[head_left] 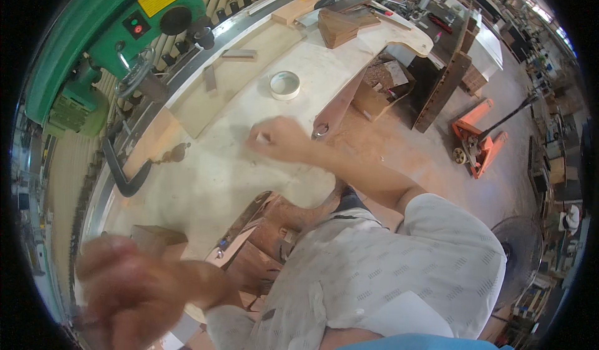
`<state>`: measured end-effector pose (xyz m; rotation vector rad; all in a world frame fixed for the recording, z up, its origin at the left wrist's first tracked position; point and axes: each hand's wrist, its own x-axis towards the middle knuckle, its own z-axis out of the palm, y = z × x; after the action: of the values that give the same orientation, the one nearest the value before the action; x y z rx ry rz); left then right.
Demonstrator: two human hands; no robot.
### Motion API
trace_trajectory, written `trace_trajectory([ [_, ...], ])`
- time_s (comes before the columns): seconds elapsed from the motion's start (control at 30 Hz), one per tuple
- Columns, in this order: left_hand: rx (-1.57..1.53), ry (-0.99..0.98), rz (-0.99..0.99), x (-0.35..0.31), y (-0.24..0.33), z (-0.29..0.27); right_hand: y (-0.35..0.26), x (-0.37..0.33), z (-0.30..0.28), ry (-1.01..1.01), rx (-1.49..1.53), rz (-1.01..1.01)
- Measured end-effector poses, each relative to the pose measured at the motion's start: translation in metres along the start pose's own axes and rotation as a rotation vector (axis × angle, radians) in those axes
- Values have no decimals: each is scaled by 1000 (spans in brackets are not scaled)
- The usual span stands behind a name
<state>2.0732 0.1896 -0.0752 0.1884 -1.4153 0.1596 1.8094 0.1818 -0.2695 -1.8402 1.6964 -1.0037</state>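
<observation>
My right hand [277,139] is over the pale worktable [206,206], its fingers curled closed. A small light patch shows at the fingers, too blurred to name. Just beyond this hand lies a white ring like a roll of tape [285,94]. My left hand [134,287] is raised at the lower left and smeared by motion, so its fingers and anything in them cannot be read. Nearest to it on the table is a stack of brown wooden pieces [159,234].
A green machine [112,28] stands at the far left beside rollers. A black clamp [125,178] grips the table's left edge. Wooden triangular pieces [337,30] lie at the far end. Right of the table are a cardboard box [374,103] and an orange pallet jack [477,138].
</observation>
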Motion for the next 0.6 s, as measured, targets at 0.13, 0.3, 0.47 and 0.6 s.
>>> trace_trajectory([
  [0.13, -41, -188, 86, 23, 11, 106, 99, 12, -33, 365, -416, -214],
  [0.3, 75, -401, 77, 7, 12, 218, 174, 28, -61, 253, -376, -299],
  [0.47, 203, -542, -29, -15, 0, 281, 192, 13, -121, 125, 133, -345],
  [0.6, 225, -616, -24, -15, 8, 321, 206, 7, -185, 203, 226, -401],
])
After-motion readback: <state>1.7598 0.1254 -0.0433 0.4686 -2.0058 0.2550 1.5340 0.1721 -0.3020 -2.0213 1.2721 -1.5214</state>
